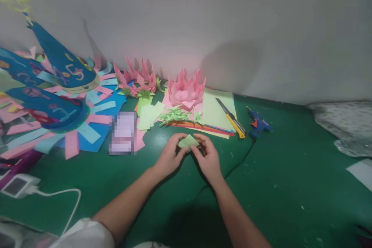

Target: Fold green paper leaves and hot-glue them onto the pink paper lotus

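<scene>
The left hand [171, 153] and the right hand [208, 158] are pinching a small green paper [188, 140], which lies between them, one corner pointing away.

green paper [188, 141]: underside hidden | lilac rectangle [124, 128]: pixelated | sleeve [85, 234]: cropped below

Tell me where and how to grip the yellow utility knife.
Probably by its yellow handle, the right hand, once free of the green paper, coming from the near side: the utility knife lies slanted on the paper stack, handle end toward the near right, blade pointing away.
</scene>
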A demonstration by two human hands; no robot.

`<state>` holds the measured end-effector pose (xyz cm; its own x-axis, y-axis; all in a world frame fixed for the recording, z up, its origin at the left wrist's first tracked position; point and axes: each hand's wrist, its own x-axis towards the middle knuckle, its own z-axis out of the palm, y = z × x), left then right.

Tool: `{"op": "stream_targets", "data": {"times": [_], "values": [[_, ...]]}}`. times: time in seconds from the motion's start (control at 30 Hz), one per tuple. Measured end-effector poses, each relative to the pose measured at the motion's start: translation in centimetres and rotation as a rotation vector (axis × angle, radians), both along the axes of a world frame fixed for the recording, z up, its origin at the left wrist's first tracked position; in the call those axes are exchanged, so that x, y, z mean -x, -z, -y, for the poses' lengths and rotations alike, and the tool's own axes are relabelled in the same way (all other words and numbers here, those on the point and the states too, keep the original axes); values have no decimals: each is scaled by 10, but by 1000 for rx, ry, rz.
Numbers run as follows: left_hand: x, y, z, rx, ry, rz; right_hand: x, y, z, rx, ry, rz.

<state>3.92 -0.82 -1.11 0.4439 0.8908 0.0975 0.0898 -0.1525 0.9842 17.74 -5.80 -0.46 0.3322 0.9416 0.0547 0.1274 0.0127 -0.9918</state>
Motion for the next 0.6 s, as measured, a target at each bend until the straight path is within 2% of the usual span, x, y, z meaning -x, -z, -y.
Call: {"op": "stream_targets", "data": {"times": [0.17, 0.27, 0.5, 0.6], "values": [[-5, -2, 3, 261, 71, 145, 1, 3, 1, -9, 30, -116], [-6, -5, 1, 337, 70, 179, 2, 3, 0, -36, 40, -146], [-3, -4, 0, 190, 7, 27, 3, 5, 1, -74, 37, 24], [-2, -4, 1, 128, -8, -39, 2, 8, 1, -100, 67, 23]]}}
